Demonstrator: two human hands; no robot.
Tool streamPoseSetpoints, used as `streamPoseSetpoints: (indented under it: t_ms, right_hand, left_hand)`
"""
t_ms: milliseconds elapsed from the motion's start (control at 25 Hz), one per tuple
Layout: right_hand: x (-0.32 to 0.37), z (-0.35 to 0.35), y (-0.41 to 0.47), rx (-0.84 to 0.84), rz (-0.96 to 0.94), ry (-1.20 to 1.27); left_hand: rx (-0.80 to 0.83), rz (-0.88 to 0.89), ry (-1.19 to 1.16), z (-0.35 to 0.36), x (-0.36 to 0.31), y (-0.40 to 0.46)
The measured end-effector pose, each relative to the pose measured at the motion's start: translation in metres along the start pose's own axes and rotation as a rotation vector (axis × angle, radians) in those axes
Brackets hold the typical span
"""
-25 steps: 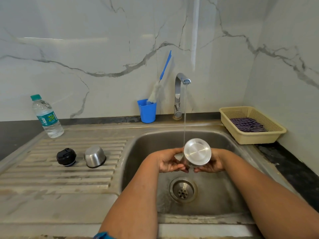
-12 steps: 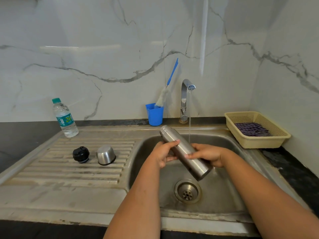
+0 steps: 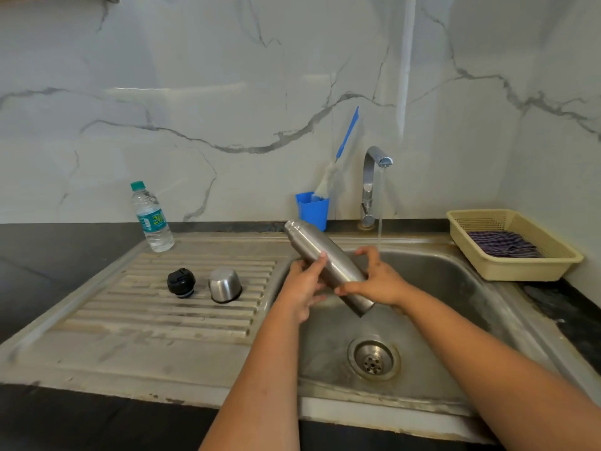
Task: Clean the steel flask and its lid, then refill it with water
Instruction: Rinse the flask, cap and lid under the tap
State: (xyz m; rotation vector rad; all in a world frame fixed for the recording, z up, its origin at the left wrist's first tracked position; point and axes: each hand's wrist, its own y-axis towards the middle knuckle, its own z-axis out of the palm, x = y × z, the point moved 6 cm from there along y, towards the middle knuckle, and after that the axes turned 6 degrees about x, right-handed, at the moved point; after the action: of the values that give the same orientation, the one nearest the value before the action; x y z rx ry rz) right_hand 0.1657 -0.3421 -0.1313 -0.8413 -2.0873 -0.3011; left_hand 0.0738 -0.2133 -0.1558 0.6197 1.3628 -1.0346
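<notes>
Both hands wrap the tilted flask [image 3: 328, 265], left hand [image 3: 304, 284] at mid-body, right hand [image 3: 379, 281] near the base. Wet steel, likely slippery; mid-body looks safest.

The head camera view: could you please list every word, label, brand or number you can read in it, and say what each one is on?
"20": large yellowish digits on the teal label of the plastic water bottle standing on the counter left of the sink.
The smaller print on that same label is too blurred to read.
No readable text on the steel flask, the black lid, the blue cup or the basket.
</notes>
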Motion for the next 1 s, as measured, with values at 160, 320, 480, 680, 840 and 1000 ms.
streamPoseSetpoints:
  t_ms: [160,320,480,680,840,1000]
  right_hand:
    - [0.044,-0.042,-0.023,0.082,0.039,-0.02]
    - [0.102,-0.083,-0.047,-0.253,-0.036,-0.182]
    - [0.152,-0.087,-0.065,-0.346,-0.066,-0.336]
    - [0.182,-0.078,-0.089,-0.377,-0.117,-0.401]
    - [0.174,-0.074,-0.1,-0.259,-0.165,-0.239]
    - [0.15,-0.07,-0.1,-0.025,-0.265,0.254]
  left_hand:
    - [0.069,0.016,0.024,0.002,-0.013,-0.015]
    - [-0.065,0.159,0.587,-0.01,-0.034,-0.025]
    - [-0.133,0.46,0.825,-0.007,-0.069,-0.05]
    - [-0.015,0.501,0.863,0.005,-0.088,-0.076]
    - [-0.043,0.524,0.848,0.0,-0.09,-0.092]
    - [-0.053,0.469,0.758,-0.002,-0.088,-0.103]
